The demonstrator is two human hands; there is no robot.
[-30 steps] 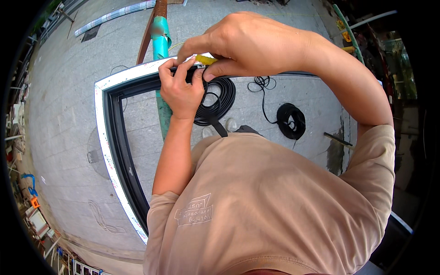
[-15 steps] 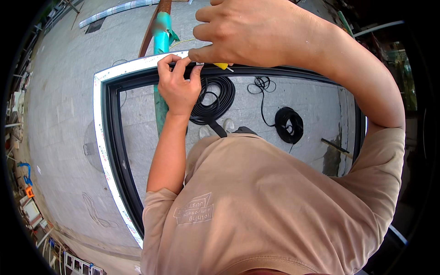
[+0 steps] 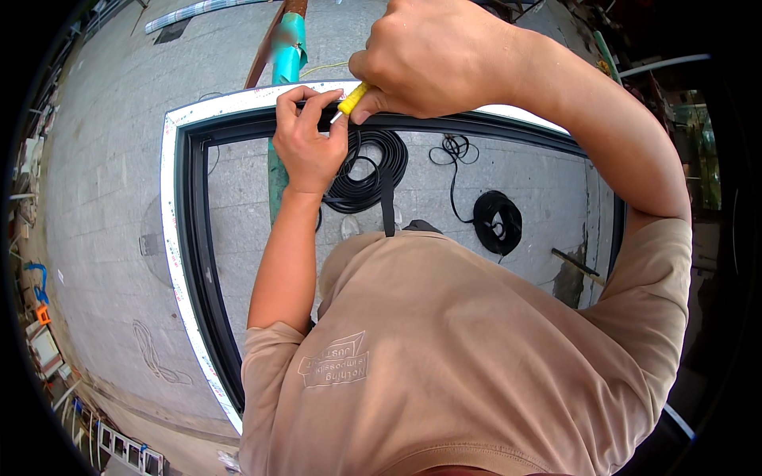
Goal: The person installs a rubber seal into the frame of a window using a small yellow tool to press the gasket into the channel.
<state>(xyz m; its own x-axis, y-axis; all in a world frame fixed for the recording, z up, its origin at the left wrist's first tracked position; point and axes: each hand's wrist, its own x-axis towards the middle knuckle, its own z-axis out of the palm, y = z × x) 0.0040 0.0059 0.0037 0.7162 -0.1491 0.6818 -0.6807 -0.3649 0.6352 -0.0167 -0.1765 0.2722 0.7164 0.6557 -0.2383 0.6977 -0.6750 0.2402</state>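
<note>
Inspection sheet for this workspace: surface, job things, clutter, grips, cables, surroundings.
Surface: grey paved ground.
Job's things: black rectangular frame with white-filmed border; yellow-handled tool with metal shaft.
Clutter: large black coil and small black coil on the ground.
Grips: right grip holds the tool; left grip is at the frame's far side, thumb near the shaft.
Cables: thin yellow cord beyond the frame; whether the coils are cable is unclear.
Surroundings: teal-wrapped pipe; long patterned roll.

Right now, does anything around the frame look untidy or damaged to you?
Yes: the cord lies in a messy tangle, unlike the coil it leads to. An irregular dark patch marks the floor at right; damp or damage, I cannot tell.
</note>
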